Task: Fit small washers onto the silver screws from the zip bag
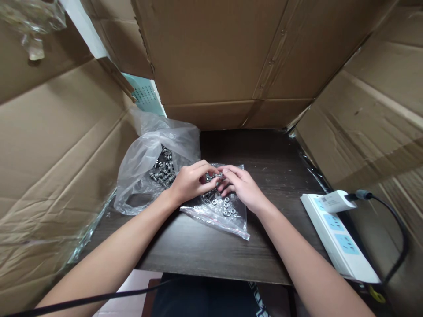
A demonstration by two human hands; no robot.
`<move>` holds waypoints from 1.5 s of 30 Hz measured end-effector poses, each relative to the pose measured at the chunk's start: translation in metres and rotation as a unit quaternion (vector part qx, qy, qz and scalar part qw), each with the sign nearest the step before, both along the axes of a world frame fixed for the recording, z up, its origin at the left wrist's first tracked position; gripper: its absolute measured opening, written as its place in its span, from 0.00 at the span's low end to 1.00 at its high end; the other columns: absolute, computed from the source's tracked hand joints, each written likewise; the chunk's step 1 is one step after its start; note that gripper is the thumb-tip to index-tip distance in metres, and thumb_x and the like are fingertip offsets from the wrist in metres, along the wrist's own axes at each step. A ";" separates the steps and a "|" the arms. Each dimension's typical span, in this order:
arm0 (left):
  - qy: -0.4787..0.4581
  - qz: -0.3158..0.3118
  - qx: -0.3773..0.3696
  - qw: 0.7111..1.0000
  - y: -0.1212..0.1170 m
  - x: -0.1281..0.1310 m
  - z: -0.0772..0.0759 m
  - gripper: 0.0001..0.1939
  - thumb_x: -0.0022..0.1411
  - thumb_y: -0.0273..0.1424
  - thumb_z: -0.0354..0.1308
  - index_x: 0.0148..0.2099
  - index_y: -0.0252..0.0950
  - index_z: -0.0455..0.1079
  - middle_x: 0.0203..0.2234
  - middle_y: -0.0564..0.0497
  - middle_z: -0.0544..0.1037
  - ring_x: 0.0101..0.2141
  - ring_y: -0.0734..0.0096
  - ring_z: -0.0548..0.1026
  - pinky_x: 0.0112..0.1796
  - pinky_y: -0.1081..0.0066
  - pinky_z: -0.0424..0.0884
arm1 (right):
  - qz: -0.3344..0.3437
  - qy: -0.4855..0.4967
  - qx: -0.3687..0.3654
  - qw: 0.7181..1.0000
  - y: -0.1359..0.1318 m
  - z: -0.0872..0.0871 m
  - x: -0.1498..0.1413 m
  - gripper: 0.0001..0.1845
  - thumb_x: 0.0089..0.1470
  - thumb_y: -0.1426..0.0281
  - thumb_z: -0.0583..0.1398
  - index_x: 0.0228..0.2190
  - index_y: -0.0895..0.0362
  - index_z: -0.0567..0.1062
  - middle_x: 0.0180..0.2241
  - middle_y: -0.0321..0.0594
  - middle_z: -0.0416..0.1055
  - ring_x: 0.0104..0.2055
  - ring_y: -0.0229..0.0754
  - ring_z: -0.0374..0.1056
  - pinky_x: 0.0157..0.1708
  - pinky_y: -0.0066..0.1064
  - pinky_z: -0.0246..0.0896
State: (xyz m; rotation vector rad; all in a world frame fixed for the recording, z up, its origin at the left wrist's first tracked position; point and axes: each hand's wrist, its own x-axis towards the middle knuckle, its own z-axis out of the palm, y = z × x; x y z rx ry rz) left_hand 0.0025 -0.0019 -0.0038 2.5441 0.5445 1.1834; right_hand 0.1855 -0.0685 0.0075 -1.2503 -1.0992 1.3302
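My left hand (pixel 194 181) and my right hand (pixel 243 185) meet at the fingertips over a clear zip bag (pixel 208 216). Pinched between them is a small shiny metal bolt (pixel 220 175); whether a nut sits on it is too small to tell. Loose hex nuts (pixel 227 207) lie on or in the zip bag, just below my right fingers, and more metal pieces are partly hidden under my hands. Left of my left hand, a larger crumpled plastic bag (pixel 132 154) gapes around a pile of bolts (pixel 163 171).
Cardboard walls (pixel 214 53) enclose the dark wooden table (pixel 211 259) at the back and both sides. On the right lies a white power strip (pixel 333 237) with a plugged-in adapter (pixel 337 201) and black cable (pixel 401 229). Another black cable (pixel 125 294) crosses below my left forearm.
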 end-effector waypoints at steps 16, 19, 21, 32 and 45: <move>-0.005 -0.006 -0.001 1.000 0.000 0.000 -0.002 0.05 0.65 0.29 0.61 0.43 0.34 0.74 0.32 0.51 0.77 0.23 0.81 0.70 0.26 0.78 0.67 | -0.010 -0.045 0.056 0.997 -0.002 0.003 0.001 0.16 0.54 0.62 0.65 0.43 0.55 0.76 0.40 0.42 0.75 0.40 0.43 0.71 0.33 0.33 0.69; -0.004 -0.004 -0.005 1.000 0.000 0.000 -0.002 0.05 0.65 0.30 0.61 0.43 0.34 0.74 0.32 0.51 0.77 0.23 0.81 0.70 0.26 0.78 0.67 | 0.010 -0.049 0.048 0.998 -0.001 0.001 0.000 0.14 0.57 0.60 0.62 0.40 0.55 0.77 0.35 0.42 0.75 0.35 0.42 0.70 0.31 0.33 0.67; -0.002 -0.002 -0.005 1.000 0.000 0.000 -0.002 0.06 0.65 0.30 0.61 0.43 0.34 0.74 0.32 0.51 0.77 0.23 0.81 0.70 0.26 0.78 0.67 | 0.011 -0.039 0.067 0.997 -0.002 0.002 0.000 0.14 0.53 0.65 0.64 0.42 0.54 0.77 0.39 0.42 0.75 0.40 0.43 0.71 0.33 0.33 0.68; -0.003 -0.003 -0.007 1.000 0.000 0.000 -0.002 0.05 0.66 0.30 0.61 0.42 0.33 0.74 0.32 0.51 0.76 0.22 0.82 0.70 0.27 0.78 0.67 | -0.014 -0.004 -0.006 1.000 -0.001 0.003 0.000 0.17 0.58 0.56 0.60 0.40 0.56 0.76 0.19 0.32 0.68 0.21 0.37 0.67 0.24 0.30 0.64; -0.010 -0.003 -0.011 1.000 0.000 0.000 -0.001 0.06 0.66 0.31 0.60 0.43 0.34 0.73 0.32 0.51 0.76 0.22 0.81 0.70 0.26 0.78 0.67 | -0.005 0.049 0.030 0.998 -0.002 0.006 0.001 0.23 0.48 0.61 0.71 0.46 0.54 0.77 0.44 0.45 0.78 0.40 0.44 0.75 0.30 0.32 0.74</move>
